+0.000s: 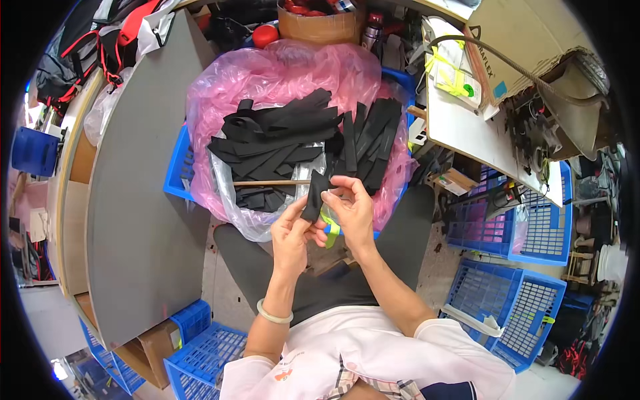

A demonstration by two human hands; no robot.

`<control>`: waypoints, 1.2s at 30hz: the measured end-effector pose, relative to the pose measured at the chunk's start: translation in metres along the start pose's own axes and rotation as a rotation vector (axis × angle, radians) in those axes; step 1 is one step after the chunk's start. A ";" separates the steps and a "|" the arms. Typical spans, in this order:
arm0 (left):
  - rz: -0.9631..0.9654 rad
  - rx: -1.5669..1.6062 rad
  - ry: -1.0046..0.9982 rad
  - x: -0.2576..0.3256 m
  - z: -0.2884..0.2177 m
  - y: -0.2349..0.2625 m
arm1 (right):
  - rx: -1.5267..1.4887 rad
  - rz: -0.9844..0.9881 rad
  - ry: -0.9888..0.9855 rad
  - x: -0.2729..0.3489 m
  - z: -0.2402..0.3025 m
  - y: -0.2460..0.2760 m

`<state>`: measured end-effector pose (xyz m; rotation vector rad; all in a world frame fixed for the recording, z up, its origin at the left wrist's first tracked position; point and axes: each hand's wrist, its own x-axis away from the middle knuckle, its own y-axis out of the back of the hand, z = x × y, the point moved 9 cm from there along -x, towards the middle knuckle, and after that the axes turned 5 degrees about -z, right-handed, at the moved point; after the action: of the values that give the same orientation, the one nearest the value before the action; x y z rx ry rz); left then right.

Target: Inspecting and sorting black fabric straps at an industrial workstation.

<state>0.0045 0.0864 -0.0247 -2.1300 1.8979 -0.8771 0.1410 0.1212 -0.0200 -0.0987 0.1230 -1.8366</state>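
Observation:
Between both hands I hold a small black fabric strip [316,192] above my lap. My left hand [291,232] pinches its lower end, and a pale bangle [274,312] circles that wrist. Thumb and fingers of my right hand [351,210] are closed on the strip's right edge. A thin wooden stick [272,183] lies level from the left, its right end meeting the strip; whether it goes inside, I cannot tell. Beyond them, a heap of black strips [277,137] rests on pink plastic sheeting [267,70] in a blue crate [177,167]. Bright yellow-green material [330,230] shows below my fingers.
A grey board [148,193] stands along my left. At the right is a white table [460,127] with a bent metal tube [520,67] above it. Blue baskets [507,303] sit at lower right, another [207,357] at lower left. A cardboard drum [320,25] stands behind the crate.

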 end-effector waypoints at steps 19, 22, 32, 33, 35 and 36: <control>-0.122 -0.226 -0.025 0.003 -0.021 0.019 | -0.394 0.368 -0.540 0.007 -0.025 -0.016; -0.167 -0.079 -0.029 -0.001 -0.029 0.027 | -0.484 0.519 -0.391 0.012 -0.008 -0.028; -0.083 0.029 -0.109 -0.009 -0.047 0.005 | -0.345 0.624 -0.690 0.056 -0.016 -0.047; -0.124 0.278 -0.038 -0.008 -0.043 -0.003 | -0.346 0.625 -0.690 0.061 -0.017 -0.050; -0.084 0.392 -0.002 -0.011 -0.033 0.000 | 0.082 0.587 -0.434 0.059 -0.018 -0.046; -0.056 0.364 -0.047 -0.014 -0.036 0.002 | 0.334 0.531 -0.058 0.054 0.001 -0.046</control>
<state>-0.0163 0.1084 -0.0011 -1.9710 1.5228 -1.0781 0.0829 0.0807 -0.0125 0.1075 -0.1855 -1.3007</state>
